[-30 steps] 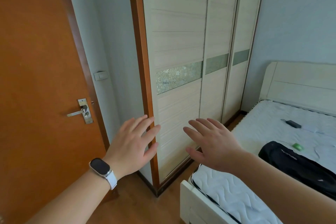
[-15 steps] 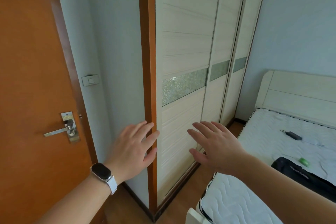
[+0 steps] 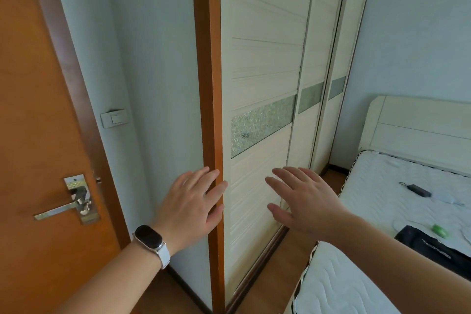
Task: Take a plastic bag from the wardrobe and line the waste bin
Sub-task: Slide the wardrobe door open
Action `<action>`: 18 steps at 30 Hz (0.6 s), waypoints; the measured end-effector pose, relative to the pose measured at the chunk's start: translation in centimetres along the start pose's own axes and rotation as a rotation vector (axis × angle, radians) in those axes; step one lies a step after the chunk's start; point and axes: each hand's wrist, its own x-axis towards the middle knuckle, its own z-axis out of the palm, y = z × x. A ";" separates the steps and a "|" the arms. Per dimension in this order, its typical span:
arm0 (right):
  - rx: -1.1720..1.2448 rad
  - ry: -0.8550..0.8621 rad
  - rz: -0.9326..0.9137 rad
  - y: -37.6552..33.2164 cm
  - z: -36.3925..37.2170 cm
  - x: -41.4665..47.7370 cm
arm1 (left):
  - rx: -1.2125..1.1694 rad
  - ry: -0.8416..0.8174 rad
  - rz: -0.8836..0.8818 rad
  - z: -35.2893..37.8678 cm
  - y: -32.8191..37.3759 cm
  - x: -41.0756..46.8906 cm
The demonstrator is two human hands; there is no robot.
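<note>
The wardrobe (image 3: 265,71) fills the middle of the view: cream sliding doors with a band of patterned glass, set in a brown wooden frame. All its doors are closed. My left hand (image 3: 191,205), a dark watch on its wrist, is held up with fingers spread in front of the frame's left post. My right hand (image 3: 304,201) is raised flat before the nearest sliding door, fingers apart, holding nothing. Whether either hand touches the wardrobe I cannot tell. No plastic bag or waste bin is in sight.
An orange wooden door (image 3: 33,135) with a metal lever handle (image 3: 74,201) stands at left, a wall switch (image 3: 114,118) beside it. A bed with a white mattress (image 3: 382,211) is at right, carrying a black bag (image 3: 438,250), a green object (image 3: 440,231) and a charger (image 3: 418,190).
The view has moved closer to the wardrobe and turned left, so the wardrobe looms larger. Both hands stay raised and spread, now nearer the nearest door.
</note>
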 end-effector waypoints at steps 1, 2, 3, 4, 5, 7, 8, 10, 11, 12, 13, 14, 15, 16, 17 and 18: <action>0.003 0.006 -0.008 0.4 0.5 0.5 | 0.006 -0.005 0.000 0.3 -0.1 0.6; 0.015 0.011 -0.015 0.8 1.1 1.1 | 0.015 -0.010 0.001 0.7 -0.2 1.2; 0.029 0.015 -0.019 1.3 1.6 1.7 | 0.026 -0.013 0.001 1.1 -0.3 1.8; 0.041 0.017 -0.019 1.8 2.2 2.3 | 0.036 -0.020 -0.002 1.6 -0.4 2.5; 0.048 0.020 -0.021 2.4 2.8 3.0 | 0.046 -0.032 -0.008 2.0 -0.6 3.3; 0.056 0.029 -0.034 3.7 4.1 4.4 | 0.062 -0.056 -0.029 3.0 -0.8 5.0; 0.064 0.031 -0.043 4.5 4.8 5.1 | 0.067 -0.064 -0.041 3.6 -0.8 5.9; 0.089 0.036 -0.052 6.3 6.4 6.5 | 0.079 -0.075 -0.059 4.9 -0.9 8.0; 0.101 0.044 -0.054 7.2 7.2 7.2 | 0.090 -0.074 -0.065 5.5 -0.8 9.1; 0.110 0.056 -0.060 8.3 7.9 8.0 | 0.106 -0.070 -0.069 6.1 -0.8 10.3; 0.118 0.071 -0.070 9.4 8.6 8.8 | 0.124 -0.064 -0.072 6.6 -0.8 11.7; 0.125 0.088 -0.081 10.6 9.2 9.7 | 0.139 -0.057 -0.076 7.1 -0.7 13.1; 0.133 0.110 -0.092 11.7 9.8 10.5 | 0.148 -0.045 -0.083 7.5 -0.8 14.4; 0.141 0.130 -0.102 12.9 10.3 11.4 | 0.153 -0.031 -0.094 7.9 -0.8 15.7; 0.150 0.146 -0.112 13.9 10.9 12.3 | 0.161 -0.019 -0.107 8.3 -0.9 16.9; 0.162 0.159 -0.124 14.8 11.5 13.2 | 0.176 -0.012 -0.120 8.8 -1.0 18.0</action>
